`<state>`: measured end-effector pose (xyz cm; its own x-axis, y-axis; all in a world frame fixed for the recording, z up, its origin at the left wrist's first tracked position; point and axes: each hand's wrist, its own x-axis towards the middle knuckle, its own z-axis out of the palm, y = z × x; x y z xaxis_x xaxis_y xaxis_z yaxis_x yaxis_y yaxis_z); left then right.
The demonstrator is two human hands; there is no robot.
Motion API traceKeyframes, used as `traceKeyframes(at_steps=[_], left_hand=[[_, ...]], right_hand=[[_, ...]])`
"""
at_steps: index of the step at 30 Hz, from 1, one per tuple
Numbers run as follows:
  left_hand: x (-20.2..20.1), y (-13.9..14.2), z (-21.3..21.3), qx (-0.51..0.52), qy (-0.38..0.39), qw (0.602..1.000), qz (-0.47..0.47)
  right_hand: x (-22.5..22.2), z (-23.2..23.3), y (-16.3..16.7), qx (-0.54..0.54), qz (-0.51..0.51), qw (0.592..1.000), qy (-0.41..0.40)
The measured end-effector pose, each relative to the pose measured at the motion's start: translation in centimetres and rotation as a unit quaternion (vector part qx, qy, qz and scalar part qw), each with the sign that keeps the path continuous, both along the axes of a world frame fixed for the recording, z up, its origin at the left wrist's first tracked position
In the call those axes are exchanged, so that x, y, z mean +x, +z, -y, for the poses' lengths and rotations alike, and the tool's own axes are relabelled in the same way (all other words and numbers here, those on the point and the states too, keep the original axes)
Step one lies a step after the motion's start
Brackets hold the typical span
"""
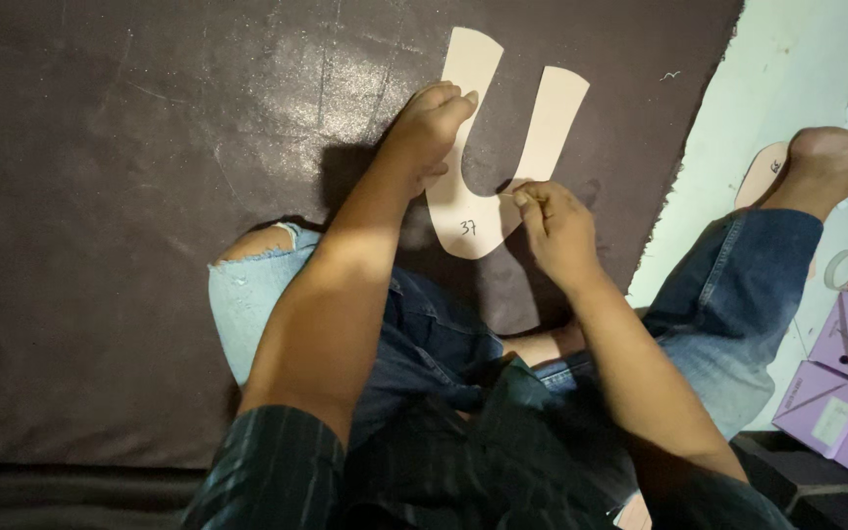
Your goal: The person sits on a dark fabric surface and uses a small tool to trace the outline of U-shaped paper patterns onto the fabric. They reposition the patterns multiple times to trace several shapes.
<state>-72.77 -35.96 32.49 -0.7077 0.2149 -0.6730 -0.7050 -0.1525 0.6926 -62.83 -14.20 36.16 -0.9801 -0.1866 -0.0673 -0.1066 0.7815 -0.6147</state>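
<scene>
Head view: a pale U-shaped card pattern (pixel 503 147) lies on a dark brown sheet (pixel 149 196) spread over the floor, near the sheet's far right corner. The left hand (pixel 429 123) presses flat on the pattern's left arm, fingers extended. The right hand (pixel 554 221) is pinched closed on something thin at the inner curve; what it grips cannot be told. Lilac boxes (pixel 841 383) with pale labels sit stacked past the sheet's right edge, a tape roll (pixel 844 269) just beside them.
</scene>
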Motion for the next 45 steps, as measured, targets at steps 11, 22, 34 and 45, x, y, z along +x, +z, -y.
traceKeyframes(at_steps=[11, 22, 34, 45], left_hand=[[0.2, 0.5, 0.0, -0.047, -0.009, 0.999, -0.023], [0.1, 0.4, -0.2, -0.049, -0.012, 0.998, -0.028], [0.1, -0.6, -0.4, -0.031, 0.018, 0.998, -0.045], [0.1, -2.6, -1.2, -0.048, 0.041, 0.994, -0.086]], right_hand=[[-3.3, -1.6, -1.0, 0.036, -0.062, 0.996, -0.057], [-2.8, -2.3, -1.4, -0.011, -0.056, 0.997, -0.052], [-1.6, 3.7, -1.4, -0.039, -0.021, 0.999, 0.027], [-0.7, 1.7, -0.2, 0.01, 0.034, 0.999, 0.023]])
